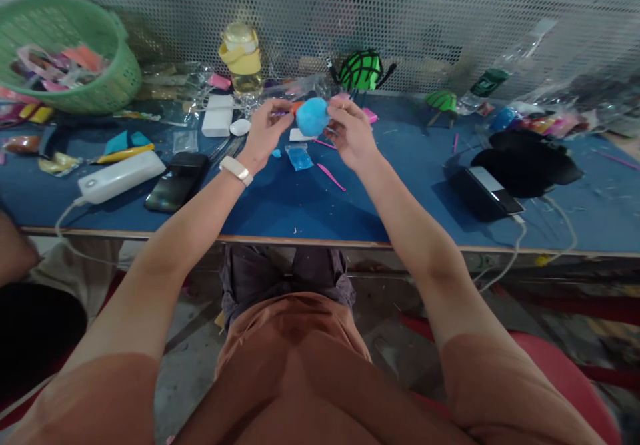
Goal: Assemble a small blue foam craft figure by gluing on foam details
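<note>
A rounded light-blue piece is held up over the blue table between both hands. My left hand, with a pale band on the wrist, pinches a small orange part at the piece's left side. The fingers of my right hand are closed on the right edge of the blue piece. Below the hands lie a clear packet with blue material and a pink plastic tool. A white spoon rests left of my left hand.
Leftward are a green basket, a yellow-topped bottle, a white power bank and a phone. Behind stands a green-and-black model. At right are a black device, black cloth and a clear bottle.
</note>
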`<action>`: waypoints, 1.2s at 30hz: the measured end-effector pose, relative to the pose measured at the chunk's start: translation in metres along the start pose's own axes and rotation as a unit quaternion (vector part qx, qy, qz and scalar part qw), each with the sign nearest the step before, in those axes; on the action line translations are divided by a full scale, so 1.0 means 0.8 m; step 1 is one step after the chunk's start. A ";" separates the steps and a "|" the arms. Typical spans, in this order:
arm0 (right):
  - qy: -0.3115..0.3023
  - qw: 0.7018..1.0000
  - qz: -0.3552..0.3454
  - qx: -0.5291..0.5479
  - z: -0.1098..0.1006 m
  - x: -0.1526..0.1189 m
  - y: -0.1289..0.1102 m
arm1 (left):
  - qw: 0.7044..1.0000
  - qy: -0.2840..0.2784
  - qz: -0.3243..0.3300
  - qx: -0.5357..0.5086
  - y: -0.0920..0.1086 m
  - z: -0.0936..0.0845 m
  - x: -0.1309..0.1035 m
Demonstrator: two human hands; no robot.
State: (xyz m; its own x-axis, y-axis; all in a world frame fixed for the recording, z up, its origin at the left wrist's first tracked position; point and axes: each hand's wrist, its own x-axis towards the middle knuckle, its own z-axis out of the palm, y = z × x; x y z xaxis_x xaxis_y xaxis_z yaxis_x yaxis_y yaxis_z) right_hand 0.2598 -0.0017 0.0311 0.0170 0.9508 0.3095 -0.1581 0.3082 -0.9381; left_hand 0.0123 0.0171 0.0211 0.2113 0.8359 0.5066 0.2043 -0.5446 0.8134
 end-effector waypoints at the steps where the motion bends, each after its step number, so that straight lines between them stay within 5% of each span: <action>1: 0.004 0.998 -0.028 -0.049 -0.003 0.001 -0.002 | 0.998 -0.013 0.019 0.066 -0.006 -0.001 -0.001; 6: -0.027 0.921 -0.174 -0.347 -0.015 -0.011 -0.029 | 0.962 -0.093 0.073 0.245 -0.022 0.000 -0.001; 11: -0.101 0.814 -0.170 -0.547 -0.010 -0.032 -0.061 | 0.946 -0.121 0.046 0.298 -0.013 0.007 0.005; 18: -0.193 0.719 -0.110 -0.658 0.007 -0.045 -0.065 | 0.939 -0.137 0.056 0.312 -0.021 0.009 0.014; 25: -0.198 0.715 -0.121 -0.660 0.021 -0.059 -0.069 | 0.941 -0.210 0.088 0.250 -0.070 0.017 0.079; 30: -0.242 0.722 -0.108 -0.639 0.018 -0.066 -0.083 | 0.942 -0.232 0.042 0.238 -0.078 0.014 0.077; 33: -0.276 0.752 -0.091 -0.592 0.008 -0.060 -0.090 | 0.946 -0.202 0.036 0.251 -0.074 0.013 0.066; 36: -0.245 0.828 -0.097 -0.495 -0.008 -0.045 -0.091 | 0.962 -0.177 0.051 0.200 -0.060 0.014 0.064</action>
State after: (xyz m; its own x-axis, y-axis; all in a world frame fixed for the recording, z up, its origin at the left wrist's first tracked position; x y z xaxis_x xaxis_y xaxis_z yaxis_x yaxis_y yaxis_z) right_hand 0.2767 -0.0586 0.0876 -0.4931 0.8277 0.2680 0.6914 0.5598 -0.4567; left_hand 0.0243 0.0852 0.0050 0.5486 0.7389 0.3911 0.5018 -0.6652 0.5529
